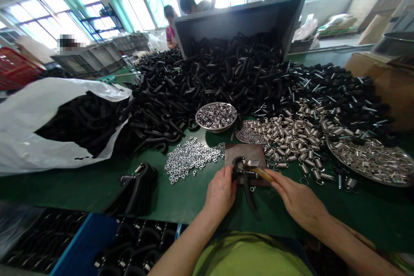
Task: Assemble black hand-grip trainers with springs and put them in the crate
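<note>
My left hand (221,189) is closed on a black hooked plastic part (248,192), which lies partly across a flat brown metal plate (231,151). In my right hand (299,198) is a hammer (263,174), gripped by its wooden handle. The hammer's metal head is over the black part, near its hook; I cannot tell whether they touch. Small metal nuts (186,157) lie scattered left of the plate, and coil springs (291,131) are heaped to its right.
Behind stands a bowl of metal fittings (216,117), before a large heap of black parts (207,77) and a tipped grey bin (239,19). A tray of pins (378,161) sits right. Left are a white sack (22,125) and stacked black parts (139,189). Other people sit farther back.
</note>
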Tool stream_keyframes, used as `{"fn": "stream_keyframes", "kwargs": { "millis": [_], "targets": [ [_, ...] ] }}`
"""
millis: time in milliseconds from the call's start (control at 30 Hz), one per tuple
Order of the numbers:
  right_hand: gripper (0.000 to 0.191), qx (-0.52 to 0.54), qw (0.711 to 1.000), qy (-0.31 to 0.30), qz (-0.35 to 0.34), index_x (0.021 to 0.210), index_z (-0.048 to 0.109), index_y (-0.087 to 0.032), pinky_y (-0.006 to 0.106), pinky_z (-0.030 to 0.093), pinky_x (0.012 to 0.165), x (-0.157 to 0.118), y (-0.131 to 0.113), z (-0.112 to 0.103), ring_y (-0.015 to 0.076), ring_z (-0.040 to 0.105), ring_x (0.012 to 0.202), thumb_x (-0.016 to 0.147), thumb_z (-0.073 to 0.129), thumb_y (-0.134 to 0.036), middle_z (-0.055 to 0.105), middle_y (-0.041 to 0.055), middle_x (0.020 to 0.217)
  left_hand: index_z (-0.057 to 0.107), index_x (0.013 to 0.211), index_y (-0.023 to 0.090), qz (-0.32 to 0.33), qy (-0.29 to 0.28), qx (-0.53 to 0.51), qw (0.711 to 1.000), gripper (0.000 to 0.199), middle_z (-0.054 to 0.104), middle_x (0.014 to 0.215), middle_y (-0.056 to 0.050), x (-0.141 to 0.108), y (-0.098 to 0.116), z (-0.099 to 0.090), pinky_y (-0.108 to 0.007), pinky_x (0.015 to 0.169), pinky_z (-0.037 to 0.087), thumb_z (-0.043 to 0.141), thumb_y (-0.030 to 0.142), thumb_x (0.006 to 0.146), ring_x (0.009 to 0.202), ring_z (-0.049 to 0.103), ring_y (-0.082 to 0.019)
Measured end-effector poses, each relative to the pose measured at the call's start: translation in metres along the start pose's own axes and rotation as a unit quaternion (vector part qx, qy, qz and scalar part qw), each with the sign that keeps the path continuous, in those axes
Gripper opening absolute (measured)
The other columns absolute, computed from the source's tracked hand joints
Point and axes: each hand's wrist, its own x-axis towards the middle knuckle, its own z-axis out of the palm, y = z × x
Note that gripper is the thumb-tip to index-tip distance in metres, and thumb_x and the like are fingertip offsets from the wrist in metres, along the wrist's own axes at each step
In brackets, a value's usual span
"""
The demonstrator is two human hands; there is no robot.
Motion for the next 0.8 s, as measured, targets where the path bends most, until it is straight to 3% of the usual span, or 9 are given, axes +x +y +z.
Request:
{"fn": "stream_keyframes", "kwargs": {
  "millis": [100,200,300,367,467,533,633,700,800],
  "targets": [
    [0.042,-0.031,0.998,0.061,0.003,0.133,0.041,-0.027,0.040,0.048,0.090,-0.024,0.022,-0.003,0.0221,0.059,0.108,0.094,0.031,-0.033,0.057,0.0043,0.128,0.052,0.124,0.028,0.003,-0.015,-0.044,0.999,0.044,0.056,0.096,-0.006,0.004,0.000,-0.006,-0.035,0.081,0.047,0.045,0.014,0.083,0.086,0.054,-0.019],
    [0.045,-0.122,0.986,0.116,0.015,0.136,0.040,-0.030,0.040,0.048,0.085,-0.058,0.059,-0.001,0.0229,0.061,0.098,0.092,0.037,-0.035,0.062,0.0054,0.117,0.058,0.119,0.026,-0.082,-0.035,-0.254,0.963,0.038,0.058,0.091,-0.005,0.010,0.001,-0.009,-0.032,0.071,0.051,0.050,0.019,0.082,0.077,0.055,-0.016],
    [0.044,-0.234,0.963,0.136,0.015,0.133,0.046,-0.030,0.041,0.046,0.073,-0.085,0.095,0.004,0.0240,0.062,0.079,0.090,0.039,-0.036,0.067,0.0065,0.094,0.057,0.119,0.015,-0.227,-0.088,-0.537,0.808,0.039,0.062,0.090,-0.008,0.012,0.009,-0.006,-0.025,0.054,0.051,0.055,0.026,0.081,0.068,0.057,-0.014],
    [0.042,-0.286,0.949,0.129,0.007,0.129,0.052,-0.027,0.040,0.044,0.066,-0.091,0.110,0.005,0.0249,0.059,0.074,0.089,0.040,-0.037,0.065,0.0082,0.087,0.055,0.120,0.011,-0.302,-0.095,-0.644,0.697,0.043,0.065,0.094,-0.011,0.009,0.019,-0.002,-0.025,0.056,0.053,0.058,0.026,0.080,0.071,0.060,-0.015],
    [0.037,-0.294,0.946,0.137,-0.022,0.115,0.063,-0.022,0.042,0.043,0.071,-0.076,0.110,-0.002,0.0291,0.056,0.087,0.087,0.044,-0.037,0.063,0.0123,0.096,0.055,0.122,0.012,-0.340,-0.078,-0.705,0.617,0.047,0.064,0.108,-0.012,0.002,0.037,0.002,-0.028,0.079,0.053,0.064,0.021,0.076,0.087,0.063,-0.016],
    [0.032,-0.256,0.954,0.149,-0.044,0.105,0.067,-0.020,0.043,0.042,0.078,-0.050,0.096,-0.010,0.0292,0.053,0.095,0.087,0.045,-0.033,0.062,0.0130,0.100,0.056,0.122,0.014,-0.314,-0.081,-0.725,0.607,0.049,0.062,0.117,-0.010,-0.005,0.047,0.000,-0.030,0.093,0.046,0.065,0.021,0.075,0.101,0.060,-0.017],
    [0.030,-0.193,0.969,0.136,-0.071,0.101,0.067,-0.018,0.038,0.042,0.083,0.009,0.068,-0.021,0.0243,0.051,0.094,0.090,0.041,-0.027,0.062,0.0109,0.099,0.055,0.124,0.015,-0.276,-0.092,-0.717,0.634,0.052,0.056,0.127,-0.010,-0.013,0.054,-0.008,-0.035,0.102,0.037,0.066,0.026,0.075,0.118,0.051,-0.022],
    [0.032,-0.187,0.973,0.116,-0.067,0.102,0.066,-0.018,0.037,0.040,0.083,0.055,0.052,-0.024,0.0235,0.050,0.095,0.091,0.037,-0.023,0.062,0.0103,0.101,0.055,0.123,0.015,-0.272,-0.098,-0.677,0.677,0.053,0.053,0.131,-0.011,-0.017,0.053,-0.017,-0.039,0.104,0.034,0.067,0.028,0.073,0.123,0.046,-0.025],
    [0.028,-0.195,0.975,0.081,-0.062,0.093,0.069,-0.018,0.034,0.039,0.079,0.121,0.044,-0.021,0.0237,0.049,0.094,0.089,0.041,-0.021,0.063,0.0105,0.092,0.059,0.118,0.017,-0.218,-0.109,-0.582,0.776,0.045,0.055,0.129,-0.011,-0.014,0.044,-0.030,-0.039,0.103,0.034,0.064,0.031,0.076,0.121,0.048,-0.024]
  ]
}}
